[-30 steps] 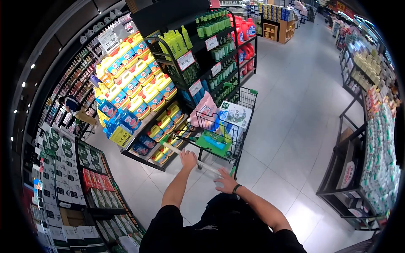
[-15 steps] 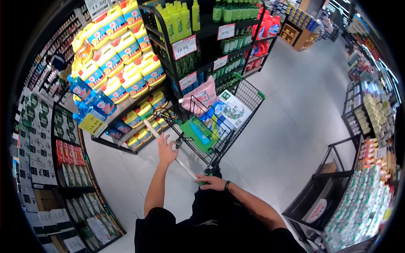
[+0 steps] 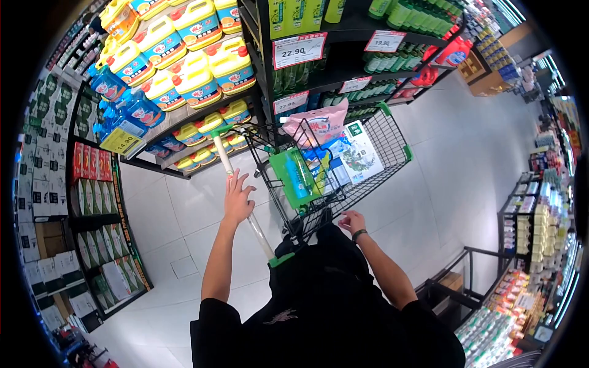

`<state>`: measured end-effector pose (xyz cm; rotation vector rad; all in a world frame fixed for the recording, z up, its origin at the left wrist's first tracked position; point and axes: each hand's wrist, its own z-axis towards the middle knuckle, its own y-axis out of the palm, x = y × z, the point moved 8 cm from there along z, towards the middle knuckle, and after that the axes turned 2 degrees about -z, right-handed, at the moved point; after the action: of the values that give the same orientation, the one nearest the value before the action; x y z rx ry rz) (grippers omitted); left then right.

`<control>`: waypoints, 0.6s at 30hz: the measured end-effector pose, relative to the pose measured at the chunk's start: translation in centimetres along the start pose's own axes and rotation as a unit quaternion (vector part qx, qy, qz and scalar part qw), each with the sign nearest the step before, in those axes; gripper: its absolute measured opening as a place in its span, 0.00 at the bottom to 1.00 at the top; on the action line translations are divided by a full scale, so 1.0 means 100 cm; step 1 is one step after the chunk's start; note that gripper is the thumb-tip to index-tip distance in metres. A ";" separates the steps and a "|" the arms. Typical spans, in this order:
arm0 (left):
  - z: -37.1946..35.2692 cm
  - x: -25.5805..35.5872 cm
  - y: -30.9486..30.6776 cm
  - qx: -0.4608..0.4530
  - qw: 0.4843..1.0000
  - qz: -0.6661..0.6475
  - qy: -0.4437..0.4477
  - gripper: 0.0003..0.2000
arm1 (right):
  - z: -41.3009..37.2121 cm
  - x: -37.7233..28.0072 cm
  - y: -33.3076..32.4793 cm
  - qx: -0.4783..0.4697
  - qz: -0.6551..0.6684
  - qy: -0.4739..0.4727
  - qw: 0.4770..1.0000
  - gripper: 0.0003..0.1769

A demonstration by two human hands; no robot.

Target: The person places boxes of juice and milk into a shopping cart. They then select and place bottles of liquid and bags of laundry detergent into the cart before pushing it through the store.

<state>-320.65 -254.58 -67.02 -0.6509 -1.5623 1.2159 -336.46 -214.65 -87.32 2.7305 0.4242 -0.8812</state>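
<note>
My left hand [image 3: 239, 196] rests on the pale handle [image 3: 257, 236] of a shopping cart [image 3: 392, 138], its fingers loosely spread, not wrapped tightly round it. My right hand [image 3: 352, 221] is off the handle, near the cart's rear side, with fingers slightly bent and apart and nothing visible in them. A green child-seat panel [image 3: 286, 175] is at the cart's rear, with a blue-and-green package [image 3: 297, 175] at it. A pink bag [image 3: 322, 124] and a white box with a leaf print [image 3: 363, 156] are in the basket.
Yellow jugs [image 3: 199, 80] and blue bottles [image 3: 144, 109] fill a display at front left, beside a black shelf with price tags [image 3: 299, 51] and green bottles. Boxed goods [image 3: 101, 199] stand at left. A black rack [image 3: 448, 294] stands at lower right; tiled floor [image 3: 429, 165] lies right of the cart.
My right hand has let go of the handle's near end and moved right, beside the cart. The cart and shelves appear shifted in view; my left hand stays at the handle, fingers more spread.
</note>
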 end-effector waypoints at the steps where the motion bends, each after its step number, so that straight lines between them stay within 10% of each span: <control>1: 0.002 0.001 0.003 -0.014 1.000 0.012 -0.015 0.18 | 0.022 -0.015 -0.011 0.006 -0.071 -0.060 0.996 0.11; 3: 0.003 0.008 0.003 0.004 0.999 -0.005 -0.046 0.18 | 0.074 -0.031 -0.025 -0.010 -0.095 -0.153 0.984 0.11; 4: 0.009 0.012 -0.001 0.031 0.997 -0.022 -0.062 0.18 | 0.074 -0.049 -0.019 0.018 0.033 -0.007 0.999 0.13; 12: -0.022 0.057 0.021 0.164 0.957 0.026 -0.238 0.20 | 0.207 -0.065 0.013 -0.052 -0.174 0.052 0.982 0.13; 18: -0.013 0.064 0.023 0.159 0.959 0.053 -0.229 0.16 | 0.306 -0.015 0.038 -0.024 -0.243 0.136 0.960 0.32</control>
<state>-322.05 -247.86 -66.72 -0.2520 -1.6617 1.7448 -352.50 -228.03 -110.05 2.7506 1.1902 -0.5754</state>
